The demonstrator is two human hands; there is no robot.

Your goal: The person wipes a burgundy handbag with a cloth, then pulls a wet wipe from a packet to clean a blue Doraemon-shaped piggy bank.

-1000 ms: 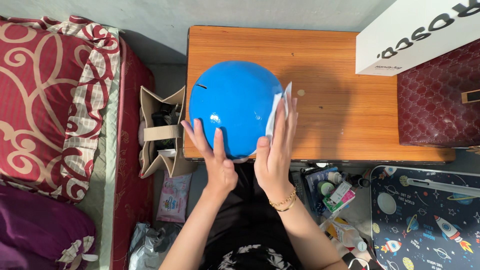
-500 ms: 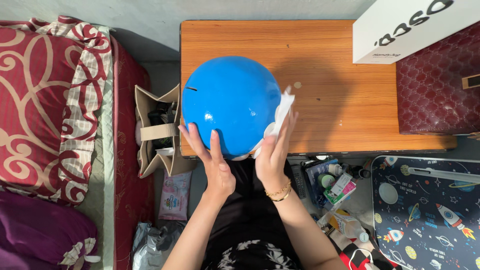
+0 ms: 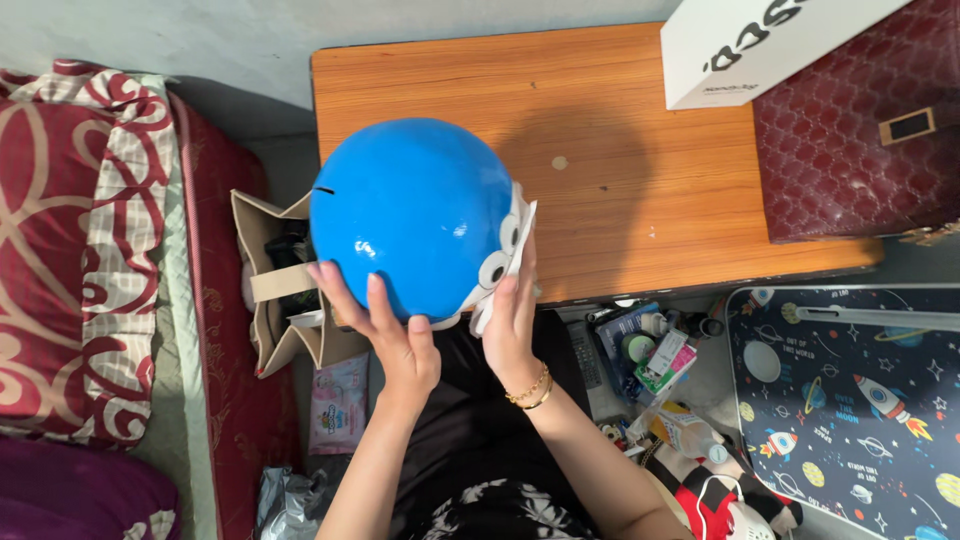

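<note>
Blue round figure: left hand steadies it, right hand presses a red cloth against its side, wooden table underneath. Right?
Wrong on colour. In the head view the cloth under the right hand is white. The left hand does steady the blue round figure over the wooden table.

Both arms were bare from the elbows down to the hands, with no sleeves in view. The left hand [image 3: 392, 325] carried no ring, band or watch. Around the wrist of the right hand [image 3: 512, 322] sat thin gold bracelets [image 3: 530, 390], two slim strands lying close together, one looking like a fine chain. Below the arms the person wore black clothing [image 3: 480, 420] across the lap, and lower down a dark garment with a white leaf print [image 3: 495, 505].
</note>
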